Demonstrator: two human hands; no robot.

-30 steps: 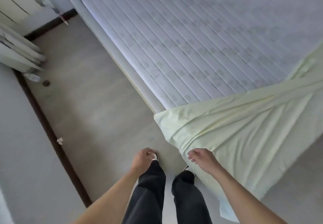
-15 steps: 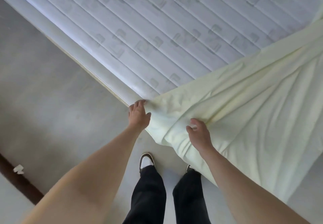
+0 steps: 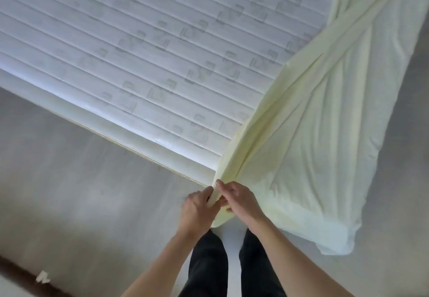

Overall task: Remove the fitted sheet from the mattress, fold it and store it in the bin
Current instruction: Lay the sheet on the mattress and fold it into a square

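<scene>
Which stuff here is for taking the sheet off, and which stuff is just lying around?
For the job:
- pale yellow fitted sheet, partly pulled off
- mattress, mostly bare
- left hand and right hand, both gripping the sheet's gathered edge

Just lying about:
- small white scrap by the dark baseboard
- grey floor

A pale grey floor [image 3: 76, 194] filled the lower part of the view. A dark brown skirting board [image 3: 21, 275] ran across its bottom-left corner, with a small white scrap [image 3: 43, 277] lying just against it. Black trouser legs [image 3: 207, 264] stood at the bottom edge.
</scene>
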